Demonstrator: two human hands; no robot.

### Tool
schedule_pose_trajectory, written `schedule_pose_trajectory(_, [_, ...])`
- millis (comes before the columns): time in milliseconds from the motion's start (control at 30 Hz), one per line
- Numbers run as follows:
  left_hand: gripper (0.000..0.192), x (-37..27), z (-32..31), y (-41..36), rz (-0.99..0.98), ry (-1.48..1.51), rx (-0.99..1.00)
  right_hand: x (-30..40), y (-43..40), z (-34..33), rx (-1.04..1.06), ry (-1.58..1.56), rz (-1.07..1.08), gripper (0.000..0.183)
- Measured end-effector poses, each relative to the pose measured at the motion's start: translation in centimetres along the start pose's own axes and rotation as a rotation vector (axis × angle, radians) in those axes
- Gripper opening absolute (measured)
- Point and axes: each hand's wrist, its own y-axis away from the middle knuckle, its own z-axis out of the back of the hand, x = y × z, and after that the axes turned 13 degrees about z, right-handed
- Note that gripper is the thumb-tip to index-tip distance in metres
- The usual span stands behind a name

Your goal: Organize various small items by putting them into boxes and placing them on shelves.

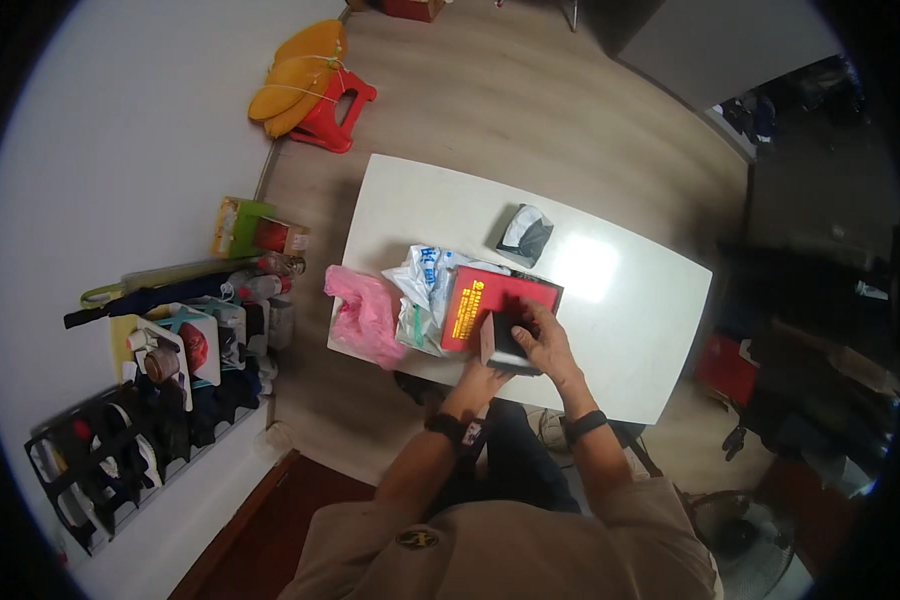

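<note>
A small black-topped box point(508, 337) with a pale side is at the near edge of the white table point(630, 330). My left hand point(486, 376) holds it from the near side and below, its fingers partly hidden by the box. Over the box's right part is my right hand point(551, 345), thumb and fingers spread apart; whether the fingertips press on it is hard to tell. Just beyond lies a flat red box point(487, 294) with gold writing, partly covered by the smaller box and my right hand.
Left of the red box lie a white plastic bag point(424, 277) with blue print and a crumpled pink bag point(364, 315). A black-and-white pouch or wrapped item point(526, 234) sits farther back. A shoe rack point(146, 442) lines the left wall; a fan point(742, 529) stands lower right.
</note>
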Motion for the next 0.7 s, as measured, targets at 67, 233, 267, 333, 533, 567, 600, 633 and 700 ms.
schedule_pose_trajectory(67, [0.044,-2.3,-1.6,2.2,0.153,0.303,-0.086,-0.7,0.2,-0.4,-0.034,-0.061,0.054,0.06])
schedule_pose_trajectory(233, [0.041,-11.5,-5.9,6.2,0.481,0.836,-0.12,1.0,1.4,-1.0,-0.035,0.166,0.186,0.072])
schedule_pose_trajectory(267, [0.04,-12.1,-6.5,5.9,0.4,0.802,-0.088,0.8,1.9,-1.2,0.056,0.334,0.246,0.076])
schedule_pose_trajectory(333, [0.039,-10.9,-6.0,5.1,0.319,0.659,-0.038,0.4,2.5,-1.5,0.1,0.487,0.342,0.084])
schedule_pose_trajectory(533, [0.037,-10.2,-5.9,5.1,0.236,0.486,-0.182,0.9,3.4,-0.3,-0.026,0.403,0.306,0.085])
schedule_pose_trajectory(567, [0.04,-10.4,-5.8,5.2,0.183,0.5,-0.153,1.3,3.3,-0.2,-0.096,0.422,0.341,0.085])
schedule_pose_trajectory(600, [0.047,-10.1,-6.3,4.7,0.133,0.499,-0.254,2.3,3.0,0.0,-0.11,0.402,0.346,0.078])
schedule_pose_trajectory(633, [0.047,-9.8,-6.4,4.2,0.132,0.498,-0.251,2.1,2.6,-0.5,-0.112,0.404,0.347,0.078])
schedule_pose_trajectory(700, [0.054,-9.5,-6.6,2.9,-0.087,0.036,-0.45,0.2,2.0,-2.0,-0.224,0.357,0.312,0.072])
